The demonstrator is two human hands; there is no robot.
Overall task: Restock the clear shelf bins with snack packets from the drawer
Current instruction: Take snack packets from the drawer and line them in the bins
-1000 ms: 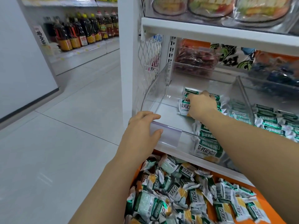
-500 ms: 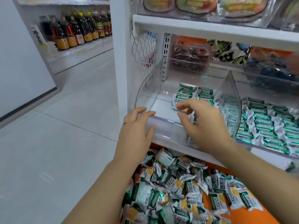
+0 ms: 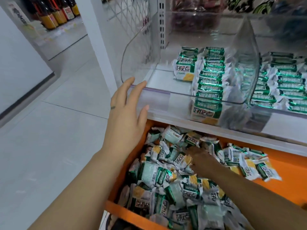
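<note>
Item: right hand [image 3: 201, 161], lower centre of the frame, palm down in the snack packets [image 3: 150, 175] heaped in the orange drawer [image 3: 292, 173]. Its fingertips lie among the wrappers in shadow, so whether it has 1 in its grasp cannot be told. Item: left hand [image 3: 124, 117], centre left, fingers straight and spread, tips on the front lip of the clear bin [image 3: 166, 94], thumb against its face, gripping nothing. Contents of bin: 1 upright row of packets [image 3: 210, 80] along its right wall, with a shorter group beside it at the back. Adjoining bin [image 3: 282, 80], right edge of the frame, looks full. Handling note, as judgement: gather several packets at once, all turned the same way, and pinch them by their bodies, since the crimped ends would likely slip. Lift them clear of the shelf edge [image 3: 232, 135] overhead. Let the left hand steady the bin while a 2nd row is stood at its front left, beside the 1st.
</note>
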